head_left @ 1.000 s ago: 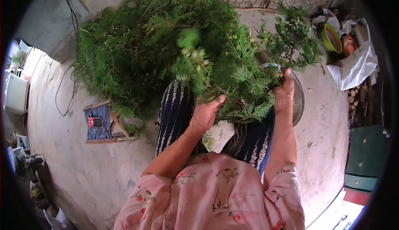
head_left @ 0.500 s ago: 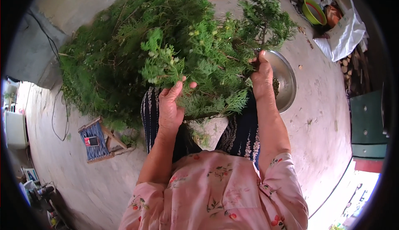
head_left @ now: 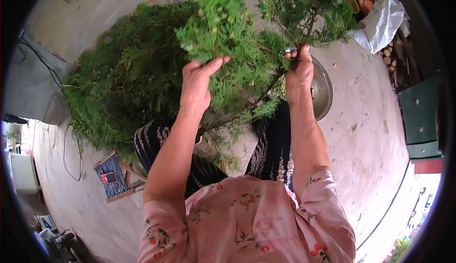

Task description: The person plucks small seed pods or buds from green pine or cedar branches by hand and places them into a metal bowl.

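A leafy evergreen branch point(head_left: 254, 68) with flat, scaly sprays and small pale green cones spans the space above my knees. My right hand point(head_left: 300, 75) is closed around its woody stem, with a darker spray fanning out beyond the fingers. My left hand point(head_left: 195, 85) pinches a bright, cone-bearing spray on the left side; its fingertips are partly hidden by leaves. Behind and under my right wrist sits a round metal bowl point(head_left: 324, 94), mostly covered by my arm, with small bits in it. A big heap of cut evergreen branches point(head_left: 118, 77) lies to the left.
A small wooden stool point(head_left: 113, 177) with a woven blue seat stands at the left, a small red and dark packet point(head_left: 109, 178) on it. White sacking point(head_left: 382, 20) and stacked firewood point(head_left: 401, 61) line the far right, near a green cabinet point(head_left: 420, 115). A cable point(head_left: 65, 153) trails across the concrete floor.
Both hands have moved away from my body, raising the branch, and my left hand has shifted up its spray. My left knee has swung outward, and the view has tilted slightly.
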Demonstrator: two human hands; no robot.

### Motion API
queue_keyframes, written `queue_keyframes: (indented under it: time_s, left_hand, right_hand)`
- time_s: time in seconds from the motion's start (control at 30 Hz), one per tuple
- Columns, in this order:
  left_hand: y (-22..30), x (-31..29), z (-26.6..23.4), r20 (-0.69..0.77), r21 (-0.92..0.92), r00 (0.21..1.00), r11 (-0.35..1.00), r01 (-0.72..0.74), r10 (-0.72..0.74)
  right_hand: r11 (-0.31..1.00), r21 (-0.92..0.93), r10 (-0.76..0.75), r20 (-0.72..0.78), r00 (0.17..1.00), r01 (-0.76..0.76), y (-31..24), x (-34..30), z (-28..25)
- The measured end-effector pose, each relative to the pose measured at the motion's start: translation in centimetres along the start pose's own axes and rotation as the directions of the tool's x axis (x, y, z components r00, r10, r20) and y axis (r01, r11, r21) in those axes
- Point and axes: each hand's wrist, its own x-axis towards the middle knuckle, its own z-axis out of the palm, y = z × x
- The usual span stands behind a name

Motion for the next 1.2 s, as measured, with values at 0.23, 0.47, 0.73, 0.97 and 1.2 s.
queue_keyframes:
  time_s: [0.23, 0.47, 0.73, 0.97, 1.2]
  left_hand:
    - [0.0, 1.8, 0.4, 0.190, 0.216, 0.982, 0.976, -0.034, -0.008]
    - [-2.0, 1.8, 1.9, 0.117, -0.094, 0.993, 0.995, 0.017, -0.006]
    - [4.5, 2.2, 3.5, 0.088, -0.123, 0.915, 0.916, -0.381, 0.393]
    - [5.6, 2.6, 1.5, -0.138, -0.213, 0.891, 0.866, -0.453, 0.432]
    - [2.5, 3.9, -2.5, -0.173, -0.208, 0.910, 0.889, -0.409, 0.378]
  right_hand:
    - [0.991, -0.063, -0.119, 0.039, 0.992, 0.121, -3.7, 1.1, 0.4]
    - [0.984, -0.067, -0.162, 0.087, 0.983, 0.168, -6.5, 2.2, 0.2]
    - [0.974, 0.222, 0.022, 0.123, 0.992, -0.049, -2.4, 1.2, 0.9]
    - [0.911, 0.362, 0.192, 0.058, 0.980, -0.200, 9.4, -2.7, 0.0]
    - [0.877, 0.253, 0.418, 0.021, 0.908, -0.409, 14.5, -4.2, -0.7]
